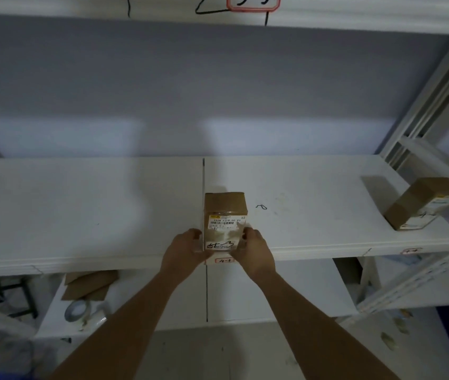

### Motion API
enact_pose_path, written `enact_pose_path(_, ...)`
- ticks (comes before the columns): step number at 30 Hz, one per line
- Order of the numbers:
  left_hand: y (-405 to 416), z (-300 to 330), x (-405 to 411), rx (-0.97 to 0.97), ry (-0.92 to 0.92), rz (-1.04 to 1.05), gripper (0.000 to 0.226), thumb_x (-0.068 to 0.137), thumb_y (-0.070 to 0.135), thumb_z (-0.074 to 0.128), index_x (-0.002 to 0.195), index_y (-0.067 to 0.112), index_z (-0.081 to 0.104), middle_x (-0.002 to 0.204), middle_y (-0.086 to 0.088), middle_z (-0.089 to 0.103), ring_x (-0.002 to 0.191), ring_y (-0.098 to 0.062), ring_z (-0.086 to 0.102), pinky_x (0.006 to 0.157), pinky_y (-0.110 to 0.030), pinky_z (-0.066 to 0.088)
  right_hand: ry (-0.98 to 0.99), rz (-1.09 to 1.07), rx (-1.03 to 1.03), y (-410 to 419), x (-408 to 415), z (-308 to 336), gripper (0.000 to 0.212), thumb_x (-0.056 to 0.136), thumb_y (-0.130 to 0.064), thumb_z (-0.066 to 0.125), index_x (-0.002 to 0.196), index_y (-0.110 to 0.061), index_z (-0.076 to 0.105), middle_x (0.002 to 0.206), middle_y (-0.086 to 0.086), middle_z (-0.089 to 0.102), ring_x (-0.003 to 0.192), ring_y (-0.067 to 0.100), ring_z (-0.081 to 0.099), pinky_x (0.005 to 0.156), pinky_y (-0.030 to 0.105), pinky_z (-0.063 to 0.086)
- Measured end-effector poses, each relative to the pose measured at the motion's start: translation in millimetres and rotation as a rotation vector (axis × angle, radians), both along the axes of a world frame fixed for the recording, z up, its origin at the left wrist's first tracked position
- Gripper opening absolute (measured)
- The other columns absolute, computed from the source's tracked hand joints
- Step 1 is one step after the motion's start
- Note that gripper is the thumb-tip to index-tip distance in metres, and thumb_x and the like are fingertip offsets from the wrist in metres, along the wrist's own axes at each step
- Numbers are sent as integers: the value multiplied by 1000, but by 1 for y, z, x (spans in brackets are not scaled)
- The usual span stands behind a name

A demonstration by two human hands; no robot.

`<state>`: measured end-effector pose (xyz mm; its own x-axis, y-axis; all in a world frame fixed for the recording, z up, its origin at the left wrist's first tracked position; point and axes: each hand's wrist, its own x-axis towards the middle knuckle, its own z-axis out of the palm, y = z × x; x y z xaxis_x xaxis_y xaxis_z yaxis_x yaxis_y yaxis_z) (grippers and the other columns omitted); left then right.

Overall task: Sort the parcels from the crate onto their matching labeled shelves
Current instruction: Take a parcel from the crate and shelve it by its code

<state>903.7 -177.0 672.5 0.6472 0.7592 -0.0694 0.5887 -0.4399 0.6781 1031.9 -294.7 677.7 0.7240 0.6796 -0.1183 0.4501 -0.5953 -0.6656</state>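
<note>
1. A small cardboard parcel (225, 212) rests at the near edge of the white shelf (86, 204), just right of its centre seam; its printed label and handwritten mark are hard to read.
2. The left hand (187, 249) and right hand (253, 252) grip its near sides, fingers curled round the corners and partly hidden.
3. Below the parcel, a shelf tag (224, 260) reads about "4-3".
4. A second parcel (423, 207) lies far right.
5. A tape roll (76, 311) sits lower left, dim.
</note>
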Motion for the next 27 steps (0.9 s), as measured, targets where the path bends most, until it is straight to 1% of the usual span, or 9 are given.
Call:
enact_pose_path(2,1,1,3,41,45,-4,36,75,37,71,104,17,63,98,-1,67,92,-20,63,73,-34,53,-49,5,-8,5,-1,-2,44,78,-26,66,117,-12,52,111,6,59,105,23,58,83,41,54)
enact_pose_path(6,1,3,11,103,62,54,27,80,31,62,102,15,64,93,-4,67,85,-22,63,71,-35,53,-105,7,-34,15,3,-7,39,84,-29,61,118,-10,53,111,7,58,106,24,56,88,38,52)
enact_pose_path(9,1,4,17,135,73,85,24,84,31,58,101,16,64,93,-4,67,86,-22,62,74,-37,53,-143,3,-61,19,6,-8,42,87,-30,58,123,-9,50,115,7,56,110,24,52,91,37,49)
enact_pose_path(12,-1,6,19,121,97,93,24,84,30,55,103,17,63,95,-3,66,91,-23,62,77,-37,53,-136,-14,-64,20,7,-9,42,85,-30,60,121,-9,51,113,8,56,108,24,54,89,37,50)
enact_pose_path(15,-7,8,11,92,107,62,34,83,32,63,113,18,57,109,0,62,102,-20,58,82,-34,50,-119,-7,-59,15,4,-9,43,84,-29,59,121,-10,51,113,8,57,107,24,53,88,37,50)
enact_pose_path(18,-13,10,-7,10,79,84,51,82,35,68,126,19,50,125,1,55,115,-19,52,91,-33,44,-120,12,-99,0,-1,-5,49,86,-33,61,128,-12,46,123,7,53,116,23,49,94,36,48)
enact_pose_path(20,-16,15,-22,-46,52,118,58,80,38,69,131,20,47,130,-1,53,118,-20,51,96,-34,44,-113,23,-120,-11,-4,0,53,88,-36,60,132,-12,43,128,7,51,120,23,47,96,35,47)
enact_pose_path(25,-29,34,-56,-233,-66,184,54,80,31,73,127,14,51,121,-6,58,105,-17,53,90,-29,45,-43,41,-103,-30,-26,21,50,89,-34,57,133,-13,46,131,7,53,121,23,50,99,36,46)
enact_pose_path(27,-37,44,-68,-323,-131,220,51,80,29,72,125,13,53,120,-7,58,103,-17,54,90,-27,45,-2,75,-77,-31,-40,30,47,88,-32,57,131,-15,49,128,7,57,117,24,55,97,35,48)
